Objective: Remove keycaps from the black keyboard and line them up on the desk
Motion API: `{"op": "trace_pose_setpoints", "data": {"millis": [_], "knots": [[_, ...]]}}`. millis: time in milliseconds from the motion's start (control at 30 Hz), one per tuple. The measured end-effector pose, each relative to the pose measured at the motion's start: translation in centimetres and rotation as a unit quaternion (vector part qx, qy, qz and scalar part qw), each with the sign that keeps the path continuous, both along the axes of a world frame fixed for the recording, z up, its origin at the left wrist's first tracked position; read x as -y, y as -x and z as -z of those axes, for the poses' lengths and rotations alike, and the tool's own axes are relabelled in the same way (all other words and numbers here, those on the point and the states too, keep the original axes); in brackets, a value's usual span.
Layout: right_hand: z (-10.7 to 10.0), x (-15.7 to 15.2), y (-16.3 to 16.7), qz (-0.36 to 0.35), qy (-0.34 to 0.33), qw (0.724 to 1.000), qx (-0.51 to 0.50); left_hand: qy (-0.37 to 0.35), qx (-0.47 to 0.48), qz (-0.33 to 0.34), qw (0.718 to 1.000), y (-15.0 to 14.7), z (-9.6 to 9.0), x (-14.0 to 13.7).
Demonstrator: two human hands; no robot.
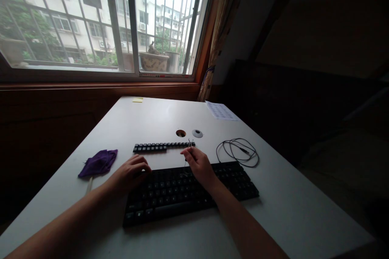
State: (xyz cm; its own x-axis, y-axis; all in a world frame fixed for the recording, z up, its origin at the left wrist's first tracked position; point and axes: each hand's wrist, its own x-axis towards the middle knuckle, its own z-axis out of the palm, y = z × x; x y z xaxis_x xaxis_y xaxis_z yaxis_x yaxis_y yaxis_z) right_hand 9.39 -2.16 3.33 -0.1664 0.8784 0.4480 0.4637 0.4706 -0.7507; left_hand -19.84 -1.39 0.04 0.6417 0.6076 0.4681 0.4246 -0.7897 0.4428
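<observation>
A black keyboard (170, 208) lies on the white table in front of me. My left hand (133, 172) is closed at its far left corner, fingers curled against the edge. Pinched between the fingers of my right hand (197, 164) is a thin wire keycap puller (191, 143). Its prongs stick up above the fingers, and wire ends also hang below over the keyboard's top rows. Loose black keycaps (150, 148) are lined up in two rows behind the keyboard, the front row shorter. Part of the keyboard is hidden under my right hand and forearm.
A coiled black cable (238, 149) lies to the right, behind the keyboard. On the left sit a purple cloth (99, 164) and a pale stick (89, 185). Farther back are a round hole (181, 133), its grey cover (197, 133), a printed sheet (221, 111) and a yellow note (137, 100).
</observation>
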Motion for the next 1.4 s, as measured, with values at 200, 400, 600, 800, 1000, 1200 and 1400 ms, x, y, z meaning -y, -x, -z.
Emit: {"op": "trace_pose_setpoints", "data": {"millis": [200, 400, 600, 800, 1000, 1200, 1400], "knots": [[0.5, 0.2, -0.3, -0.011, 0.046, 0.998, -0.031, -0.007, 0.018, -0.002, 1.0, -0.1, 0.1, 0.0], [0.1, 0.8, -0.1, -0.018, 0.028, 0.999, 0.02, -0.002, 0.005, -0.003, 1.0, 0.0, 0.1, 0.0], [-0.7, 1.1, -0.2, 0.008, -0.019, 0.994, 0.111, -0.001, -0.008, 0.001, 1.0, 0.0, -0.2, 0.0], [-0.6, 1.1, -0.1, 0.037, -0.028, 0.99, 0.134, 0.0, 0.0, 0.003, 1.0, 0.0, -0.3, 0.1], [-0.4, 1.1, 0.0, 0.044, -0.021, 0.989, 0.14, -0.003, 0.005, 0.002, 1.0, -0.2, -0.5, 0.2], [-0.2, 1.3, 0.3, 0.057, -0.015, 0.989, 0.135, -0.003, 0.014, 0.005, 1.0, -0.1, -0.1, 0.0], [-0.4, 1.7, 0.9, 0.078, -0.001, 0.991, 0.111, 0.006, 0.007, 0.003, 1.0, 0.0, -0.1, 0.0]]}}
